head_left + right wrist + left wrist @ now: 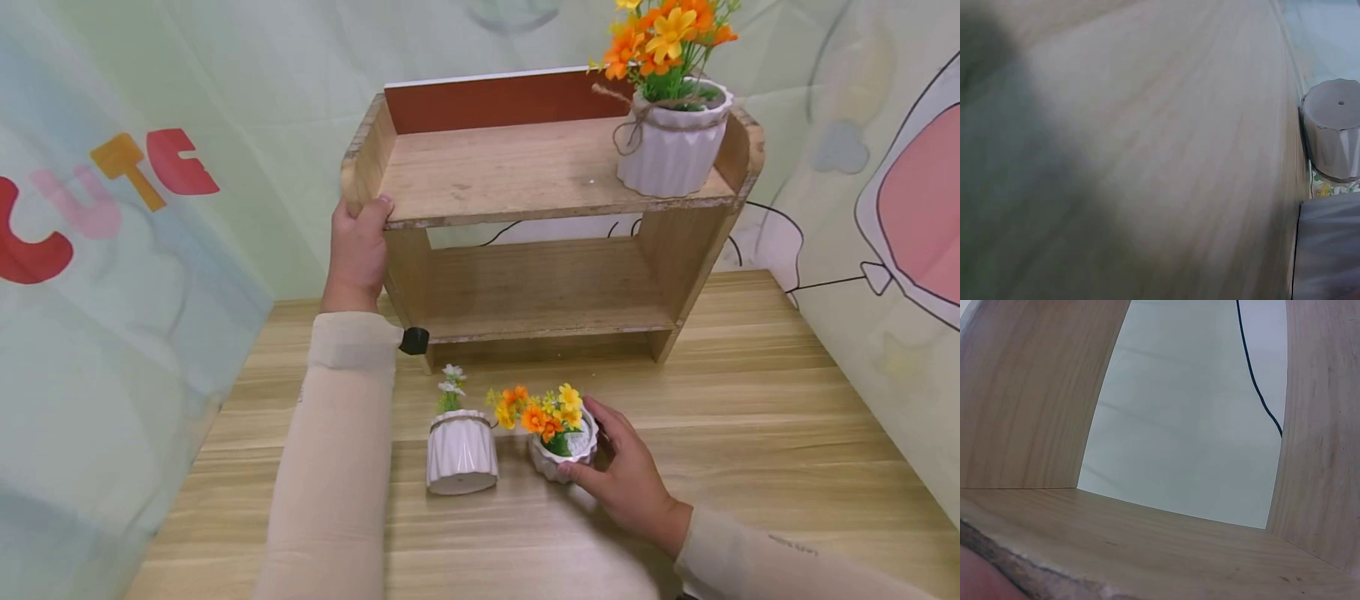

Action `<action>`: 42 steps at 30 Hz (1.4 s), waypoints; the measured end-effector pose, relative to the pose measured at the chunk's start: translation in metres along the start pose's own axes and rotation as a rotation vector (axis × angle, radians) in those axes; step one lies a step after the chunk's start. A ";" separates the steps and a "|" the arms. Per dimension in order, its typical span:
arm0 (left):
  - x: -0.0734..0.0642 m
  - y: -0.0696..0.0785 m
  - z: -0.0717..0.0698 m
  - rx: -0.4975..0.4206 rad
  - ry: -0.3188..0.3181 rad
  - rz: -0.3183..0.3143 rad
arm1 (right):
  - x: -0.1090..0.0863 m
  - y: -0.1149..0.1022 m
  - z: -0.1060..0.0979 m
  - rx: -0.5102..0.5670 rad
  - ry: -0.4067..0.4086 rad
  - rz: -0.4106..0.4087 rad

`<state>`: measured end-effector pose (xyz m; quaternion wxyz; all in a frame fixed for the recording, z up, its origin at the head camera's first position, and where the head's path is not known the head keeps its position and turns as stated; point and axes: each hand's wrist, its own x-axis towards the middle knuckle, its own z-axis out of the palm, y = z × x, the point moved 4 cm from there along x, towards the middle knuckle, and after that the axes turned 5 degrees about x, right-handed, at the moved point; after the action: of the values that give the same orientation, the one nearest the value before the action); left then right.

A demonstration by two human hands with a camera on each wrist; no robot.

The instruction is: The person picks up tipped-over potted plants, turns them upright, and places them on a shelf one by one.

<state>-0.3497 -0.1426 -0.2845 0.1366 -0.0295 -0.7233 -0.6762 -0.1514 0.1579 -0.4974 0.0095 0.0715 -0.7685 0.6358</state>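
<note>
My left hand (358, 250) grips the left side of a small two-tier wooden shelf (495, 171), thumb over the upper board's front corner. Bare wood of the shelf (1147, 544) fills much of the left wrist view, with a sliver of hand low at left. On the table, my right hand (630, 475) holds a small white ribbed flowerpot (551, 467) by its side, thumb at the rim. Orange and yellow flowers (536, 417) lean out of it to the left. Beside it lies a second white flowerpot (461, 454), tipped with its base toward me and white flowers (452, 383) pointing to the shelf.
A larger white flowerpot (671, 150) with orange flowers and a twine bow stands at the right end of the shelf's upper board. The wood-grain table (787, 433) meets a printed cloth backdrop (247, 125) behind and at both sides.
</note>
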 end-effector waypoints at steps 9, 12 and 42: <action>0.001 -0.001 -0.001 0.000 0.001 -0.004 | -0.006 -0.003 0.010 0.036 0.042 0.031; 0.001 -0.002 -0.001 -0.004 0.002 -0.007 | -0.007 -0.004 0.014 0.028 0.069 0.062; 0.001 -0.001 -0.001 0.022 0.013 -0.017 | -0.010 -0.004 0.040 0.148 0.304 0.066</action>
<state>-0.3512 -0.1436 -0.2855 0.1360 -0.0177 -0.7300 -0.6696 -0.1379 0.1187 -0.5026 0.0996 -0.0503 -0.7112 0.6940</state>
